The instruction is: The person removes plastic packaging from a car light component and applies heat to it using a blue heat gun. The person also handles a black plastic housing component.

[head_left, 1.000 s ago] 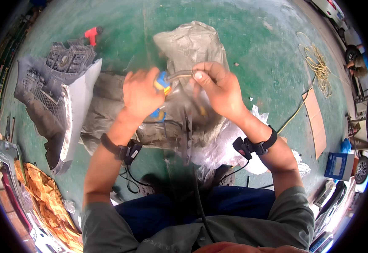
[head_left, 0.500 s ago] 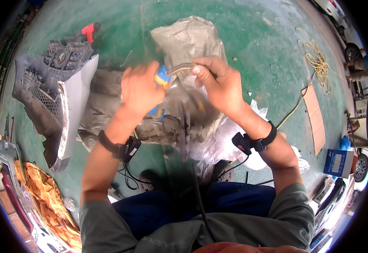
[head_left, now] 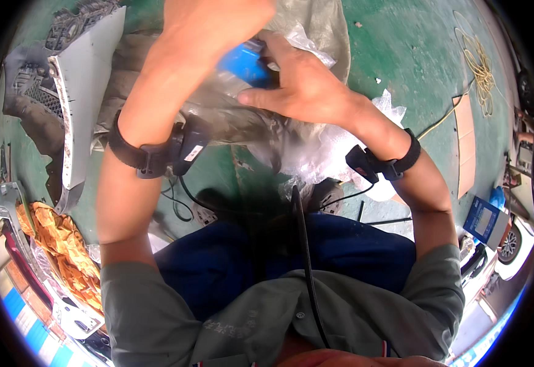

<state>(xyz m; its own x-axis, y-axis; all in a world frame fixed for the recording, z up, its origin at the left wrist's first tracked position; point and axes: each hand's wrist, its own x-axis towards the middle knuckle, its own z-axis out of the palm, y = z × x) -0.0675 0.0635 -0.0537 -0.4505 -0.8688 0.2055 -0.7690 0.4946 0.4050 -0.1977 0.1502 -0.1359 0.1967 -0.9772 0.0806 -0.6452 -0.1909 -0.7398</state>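
Observation:
My left hand (head_left: 215, 21) reaches up to the top edge of the view, smeared by motion, with its fingers hidden. Below it and to its right is a blurred blue object (head_left: 245, 64) with a dark part; its kind is not clear. My right hand (head_left: 306, 85) is beside this object, its thumb stretched out to the left and its index finger pointing up and left, wide apart. Whether they touch the blue object is not clear. Under both hands lies a crumpled tan plastic cover (head_left: 218, 110), with clear plastic wrap (head_left: 322, 153) along its right side.
A grey and black car bumper piece (head_left: 89, 98) stands at the left, above crumpled brown paper (head_left: 65, 251). On the right lie a coiled yellow rope (head_left: 478, 79), a cardboard strip (head_left: 464, 147) and a blue box (head_left: 484, 220). A black cable (head_left: 303, 244) hangs before my body.
The view has shifted, and my left hand now lies farther up and partly out of it. My right hand has released the thin strip it pinched and spread its fingers.

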